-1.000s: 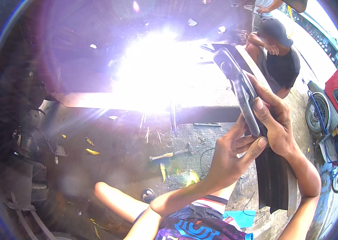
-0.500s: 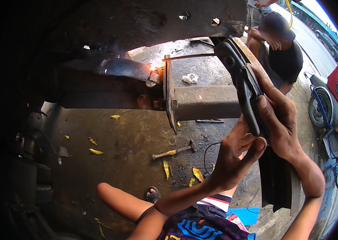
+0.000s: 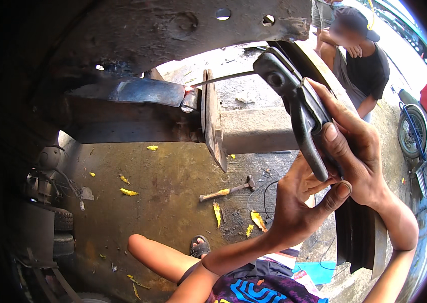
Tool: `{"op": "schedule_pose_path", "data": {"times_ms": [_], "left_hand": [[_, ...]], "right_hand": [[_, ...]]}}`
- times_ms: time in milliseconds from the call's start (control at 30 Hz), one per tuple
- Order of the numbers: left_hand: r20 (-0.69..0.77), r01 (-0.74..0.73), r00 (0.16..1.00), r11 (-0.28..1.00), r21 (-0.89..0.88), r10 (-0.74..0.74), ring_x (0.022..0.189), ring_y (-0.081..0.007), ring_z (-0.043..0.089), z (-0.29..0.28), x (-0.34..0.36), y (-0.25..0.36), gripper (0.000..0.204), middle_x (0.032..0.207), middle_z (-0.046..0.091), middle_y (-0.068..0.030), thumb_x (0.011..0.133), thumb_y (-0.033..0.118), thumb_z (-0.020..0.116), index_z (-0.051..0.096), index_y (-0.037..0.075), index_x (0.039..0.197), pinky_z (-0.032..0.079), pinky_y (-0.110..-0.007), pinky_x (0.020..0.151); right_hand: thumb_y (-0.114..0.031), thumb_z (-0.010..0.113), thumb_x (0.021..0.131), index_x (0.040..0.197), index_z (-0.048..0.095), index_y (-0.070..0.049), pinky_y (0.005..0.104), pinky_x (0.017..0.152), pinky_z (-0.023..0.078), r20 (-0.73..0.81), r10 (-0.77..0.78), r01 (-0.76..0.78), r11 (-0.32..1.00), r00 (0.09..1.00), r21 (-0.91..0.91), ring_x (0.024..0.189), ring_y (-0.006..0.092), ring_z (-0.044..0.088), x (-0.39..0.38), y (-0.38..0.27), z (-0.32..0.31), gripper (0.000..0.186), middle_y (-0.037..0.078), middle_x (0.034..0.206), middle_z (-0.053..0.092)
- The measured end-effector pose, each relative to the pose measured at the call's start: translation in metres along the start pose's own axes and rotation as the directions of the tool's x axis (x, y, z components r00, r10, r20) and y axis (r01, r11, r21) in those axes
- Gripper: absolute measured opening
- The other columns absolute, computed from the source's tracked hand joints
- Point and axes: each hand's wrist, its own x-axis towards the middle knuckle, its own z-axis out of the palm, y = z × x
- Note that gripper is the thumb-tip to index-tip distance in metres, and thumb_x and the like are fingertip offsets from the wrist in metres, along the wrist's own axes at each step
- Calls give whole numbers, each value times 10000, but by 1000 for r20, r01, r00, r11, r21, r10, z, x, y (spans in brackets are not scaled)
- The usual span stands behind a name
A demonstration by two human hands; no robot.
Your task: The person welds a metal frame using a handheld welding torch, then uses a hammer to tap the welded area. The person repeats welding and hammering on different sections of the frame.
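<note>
My right hand (image 3: 352, 146) wraps round a black welding electrode holder (image 3: 274, 78), its thumb along the near side. Just below, my left hand (image 3: 299, 194) closes on the lower end of the same holder, its fingers partly hidden behind the lever. A thin welding rod (image 3: 226, 78) runs leftward from the jaws, past the upright metal plate (image 3: 210, 121). Its tip meets the right end of a curved steel strip (image 3: 147, 92), where a small reddish glow shows. A rusty square beam (image 3: 259, 126) extends rightward from the plate.
Overhead hangs a dark steel frame with holes (image 3: 183, 30). On the ground lie a hammer (image 3: 228, 191), leaves and cables. A channel-shaped steel beam (image 3: 357, 237) stands beneath my right wrist. A person (image 3: 370, 70) crouches at the upper right, near a motorcycle (image 3: 418, 129).
The bright arc at the rod's tip has dimmed to a faint glow. In view, the holder's head and rod tip sit slightly further left. Both hands keep their grip.
</note>
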Motion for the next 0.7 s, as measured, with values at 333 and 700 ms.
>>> {"op": "schedule_pose_path", "data": {"times_ms": [333, 700], "left_hand": [[19, 56, 998, 998, -1, -56, 1148, -192, 595, -3, -1, 3, 595, 1227, 581, -143, 888, 153, 737, 401, -31, 1343, 443, -370, 1064], [78, -24, 997, 997, 78, 18, 1256, -284, 531, 0, -5, -2, 949, 1368, 469, -206, 878, 316, 747, 135, -44, 1508, 454, -413, 1049]], "right_hand": [[-226, 514, 1022, 1455, 418, 14, 215, 861, 435, 66, 0, 9, 991, 998, -132, 1011, 70, 548, 4, -5, -8, 505, 70, 1188, 617], [-290, 520, 1012, 1466, 396, 20, 183, 785, 422, 3, -10, 11, 995, 1000, -98, 901, 36, 536, -3, -5, -9, 564, 46, 1131, 623]]}}
